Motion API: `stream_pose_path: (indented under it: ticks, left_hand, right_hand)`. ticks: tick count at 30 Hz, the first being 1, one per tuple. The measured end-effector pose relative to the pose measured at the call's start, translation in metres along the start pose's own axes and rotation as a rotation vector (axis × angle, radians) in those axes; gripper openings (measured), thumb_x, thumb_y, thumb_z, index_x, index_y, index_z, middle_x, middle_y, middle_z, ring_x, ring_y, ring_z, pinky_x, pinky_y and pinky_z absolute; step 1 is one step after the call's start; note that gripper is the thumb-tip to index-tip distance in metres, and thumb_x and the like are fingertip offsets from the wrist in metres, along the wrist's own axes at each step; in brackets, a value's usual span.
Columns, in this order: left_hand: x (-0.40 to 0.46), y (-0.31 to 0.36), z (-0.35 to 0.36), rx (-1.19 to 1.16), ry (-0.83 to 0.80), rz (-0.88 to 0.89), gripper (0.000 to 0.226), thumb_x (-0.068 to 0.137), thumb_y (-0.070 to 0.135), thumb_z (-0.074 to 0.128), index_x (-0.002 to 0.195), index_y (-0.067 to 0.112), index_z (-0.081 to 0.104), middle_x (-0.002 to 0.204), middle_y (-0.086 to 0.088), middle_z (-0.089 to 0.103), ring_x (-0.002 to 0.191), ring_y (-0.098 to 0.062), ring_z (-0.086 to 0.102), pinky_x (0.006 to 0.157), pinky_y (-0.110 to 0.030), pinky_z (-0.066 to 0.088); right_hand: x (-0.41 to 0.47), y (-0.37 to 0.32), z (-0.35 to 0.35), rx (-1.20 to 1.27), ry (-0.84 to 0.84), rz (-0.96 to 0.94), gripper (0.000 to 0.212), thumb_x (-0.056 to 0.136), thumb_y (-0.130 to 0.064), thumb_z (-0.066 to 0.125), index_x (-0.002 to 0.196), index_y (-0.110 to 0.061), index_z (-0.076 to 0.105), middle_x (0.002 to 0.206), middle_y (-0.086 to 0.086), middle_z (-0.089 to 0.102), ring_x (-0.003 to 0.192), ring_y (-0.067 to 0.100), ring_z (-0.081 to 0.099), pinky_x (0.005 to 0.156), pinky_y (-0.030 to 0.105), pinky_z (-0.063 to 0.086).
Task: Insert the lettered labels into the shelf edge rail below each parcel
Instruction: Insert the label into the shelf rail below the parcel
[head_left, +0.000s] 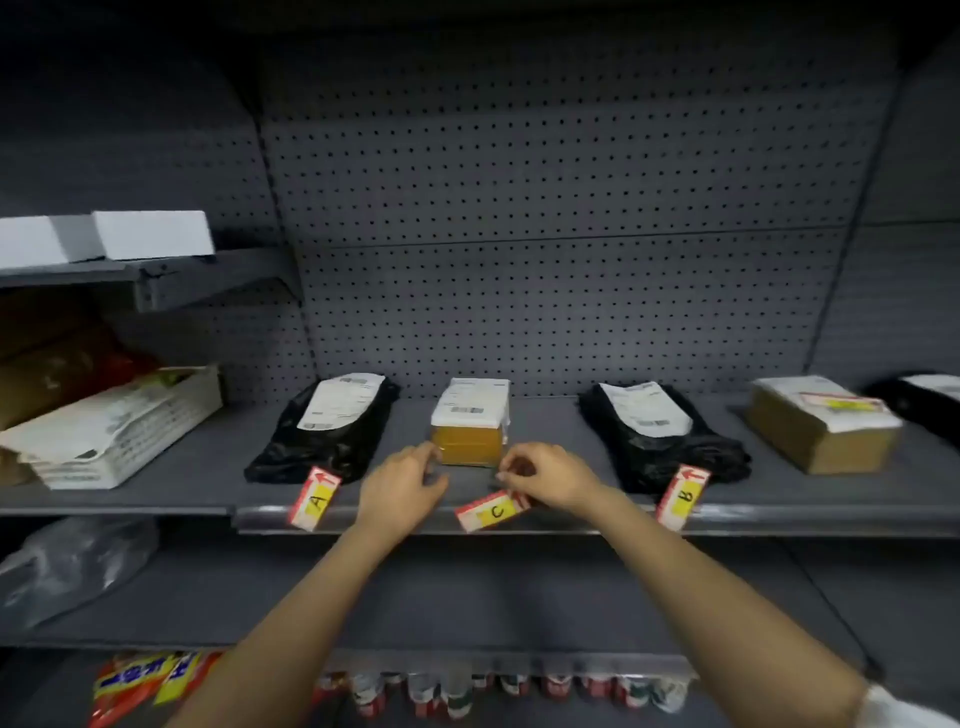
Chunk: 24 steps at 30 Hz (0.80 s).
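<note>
Three red-and-white labels with yellow patches lie on the shelf front by the clear edge rail (571, 522). Label A (315, 499) rests tilted below a black bagged parcel (327, 431). Label B (681, 498) leans below another black bagged parcel (660, 436). Label C (488, 512) lies slanted in front of the small yellow-brown parcel (470, 428). My right hand (550, 475) pinches the upper right corner of label C. My left hand (402, 483) hovers just left of it, fingers loosely curled, holding nothing.
A brown cardboard box (821, 423) and another black parcel (919, 397) sit at the right. A white basket (156, 436) of envelopes stands at the left, white boxes (150, 234) above it. A clear plastic bag (72, 566) lies on the lower shelf; snack packs (140, 680) lie below that.
</note>
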<state>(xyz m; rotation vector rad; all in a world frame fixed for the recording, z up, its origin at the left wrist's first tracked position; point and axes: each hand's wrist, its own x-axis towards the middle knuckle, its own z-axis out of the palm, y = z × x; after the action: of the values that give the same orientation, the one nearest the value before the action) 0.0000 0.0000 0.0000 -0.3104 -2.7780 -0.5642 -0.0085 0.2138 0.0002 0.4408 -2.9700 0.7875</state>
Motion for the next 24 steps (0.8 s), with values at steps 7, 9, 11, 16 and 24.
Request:
stream_pose_path:
  ticks: [7,9,11,16,24]
  left_hand:
    - [0.002,0.029,0.022,-0.085,-0.027,0.110,0.024,0.085,0.032,0.059,0.106,0.023,0.057,0.107,0.002,0.066,0.098,-0.018,0.061,0.070,-0.029,0.042]
    - [0.004,0.028,0.021,-0.092,-0.028,0.141,0.023,0.085,0.033,0.059,0.106,0.025,0.056,0.106,0.003,0.065,0.097,-0.016,0.060,0.070,-0.029,0.043]
    - [0.004,0.027,0.018,-0.077,-0.032,0.148,0.024,0.086,0.034,0.058,0.108,0.026,0.056,0.106,0.005,0.064,0.097,-0.015,0.060,0.070,-0.029,0.044]
    - [0.007,0.022,0.012,-0.060,-0.034,0.165,0.021,0.085,0.035,0.057,0.104,0.027,0.055,0.103,0.005,0.066,0.093,-0.014,0.060,0.069,-0.029,0.046]
    - [0.013,0.081,0.026,-0.077,-0.071,0.274,0.024,0.085,0.033,0.058,0.107,0.023,0.056,0.108,0.002,0.067,0.097,-0.017,0.063,0.070,-0.031,0.049]
  right_hand:
    - [-0.025,0.008,0.004,0.001,0.075,0.071,0.009,0.083,-0.027,0.065,0.089,-0.025,0.072,0.099,-0.004,0.072,0.092,0.014,0.064,0.081,0.027,0.048]
    - [-0.023,0.002,0.006,0.007,0.123,0.088,0.010,0.085,-0.026,0.063,0.089,-0.024,0.073,0.098,-0.002,0.073,0.092,0.017,0.064,0.079,0.028,0.047]
    - [-0.020,-0.003,0.008,0.031,0.133,0.088,0.010,0.086,-0.025,0.062,0.090,-0.024,0.072,0.097,0.000,0.074,0.089,0.017,0.064,0.076,0.028,0.046]
    - [-0.022,-0.012,0.007,0.038,0.127,0.058,0.008,0.089,-0.022,0.058,0.092,-0.021,0.065,0.097,0.000,0.073,0.089,0.018,0.064,0.075,0.029,0.046]
    - [-0.064,0.025,-0.062,0.062,0.370,0.120,0.006,0.088,-0.016,0.058,0.089,-0.021,0.061,0.084,-0.010,0.064,0.083,0.017,0.063,0.075,0.032,0.049]
